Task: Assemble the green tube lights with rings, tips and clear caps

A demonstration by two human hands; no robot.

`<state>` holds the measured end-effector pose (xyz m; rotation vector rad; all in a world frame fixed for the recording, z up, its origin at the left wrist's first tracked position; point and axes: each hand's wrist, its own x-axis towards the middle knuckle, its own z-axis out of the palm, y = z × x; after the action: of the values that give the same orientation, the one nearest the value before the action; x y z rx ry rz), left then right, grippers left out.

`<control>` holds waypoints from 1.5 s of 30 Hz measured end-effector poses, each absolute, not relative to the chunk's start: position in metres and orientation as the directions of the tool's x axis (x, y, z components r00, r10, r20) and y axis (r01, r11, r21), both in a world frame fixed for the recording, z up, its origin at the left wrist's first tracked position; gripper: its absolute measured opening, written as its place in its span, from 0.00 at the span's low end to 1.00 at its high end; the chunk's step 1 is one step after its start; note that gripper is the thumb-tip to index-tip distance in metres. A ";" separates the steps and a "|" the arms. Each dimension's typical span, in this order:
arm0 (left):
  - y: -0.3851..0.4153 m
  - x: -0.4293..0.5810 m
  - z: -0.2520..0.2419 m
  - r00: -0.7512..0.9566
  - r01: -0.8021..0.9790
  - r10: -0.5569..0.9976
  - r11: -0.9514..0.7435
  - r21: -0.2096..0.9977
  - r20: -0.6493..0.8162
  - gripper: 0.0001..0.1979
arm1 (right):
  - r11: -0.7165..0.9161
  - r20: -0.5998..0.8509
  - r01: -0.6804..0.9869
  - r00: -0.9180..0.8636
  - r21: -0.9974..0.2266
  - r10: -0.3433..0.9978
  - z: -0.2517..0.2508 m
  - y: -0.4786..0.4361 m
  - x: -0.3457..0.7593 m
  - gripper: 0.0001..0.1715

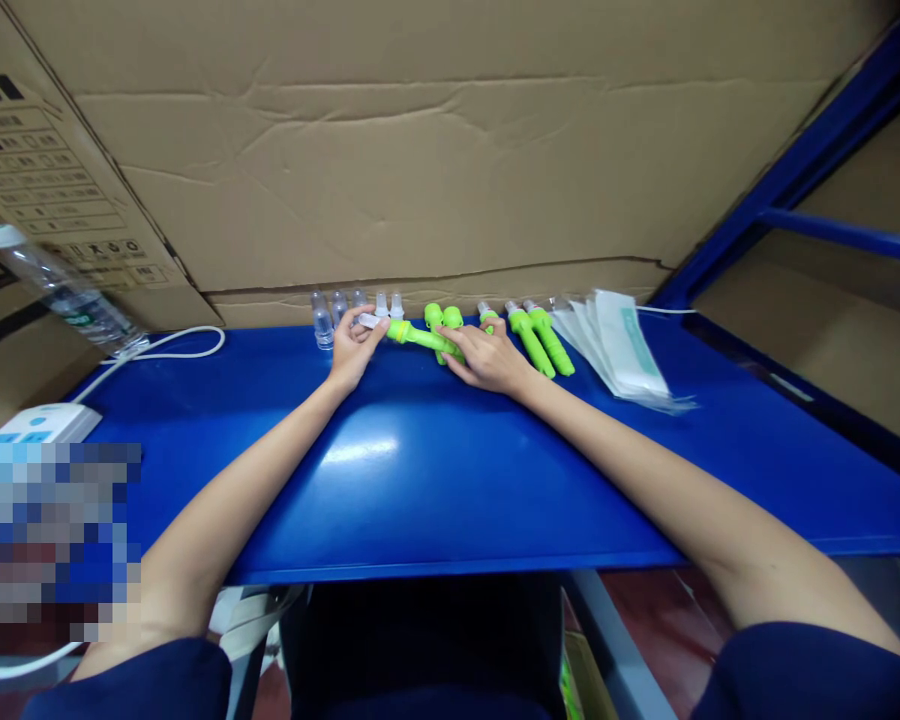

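Observation:
Pinched in the fingers of my left hand [354, 352] is a whitish translucent mouthpiece-like piece [370, 321] at the left end of a bright green plastic tube [422, 338]. My right hand [487, 358] is closed around the tube's other end, so that part is hidden. Close to my left hand stand several clear plastic caps [322, 322] and two whitish translucent pieces [397, 305]. Two green parts [433, 316] are behind the held tube. Right of my right hand, green tubes with clear tips [531, 342] lie side by side, one partly covered by my fingers.
Flat white packets in clear plastic [630, 345] lie at the right on the blue table [420, 480]. A clear bottle [75, 300] leans at the left, near a white cable and power strip [52, 425]. Cardboard [435, 150] walls off the back; a blue frame [765, 180] rises at right.

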<state>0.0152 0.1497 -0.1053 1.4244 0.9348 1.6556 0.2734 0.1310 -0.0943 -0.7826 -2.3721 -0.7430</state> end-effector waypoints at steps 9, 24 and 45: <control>0.145 0.021 -0.101 -0.201 -0.155 0.901 -0.416 0.896 0.383 0.37 | 0.708 0.609 0.650 -0.688 0.275 0.395 -0.093 0.123 0.265 0.24; 0.139 0.025 -0.099 -0.013 -0.109 0.936 -0.352 0.930 0.353 0.26 | 0.795 0.658 0.571 -0.682 0.206 0.319 -0.095 0.103 0.243 0.26; 0.126 0.036 -0.088 0.033 0.041 0.942 -0.335 0.941 0.334 0.26 | 0.829 0.556 0.530 -0.642 -0.176 0.528 -0.096 0.098 0.233 0.34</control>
<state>0.0360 0.1263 -0.0883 1.5041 1.0430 1.4146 0.2326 0.0975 -0.0955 -0.7732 -2.3979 -0.0043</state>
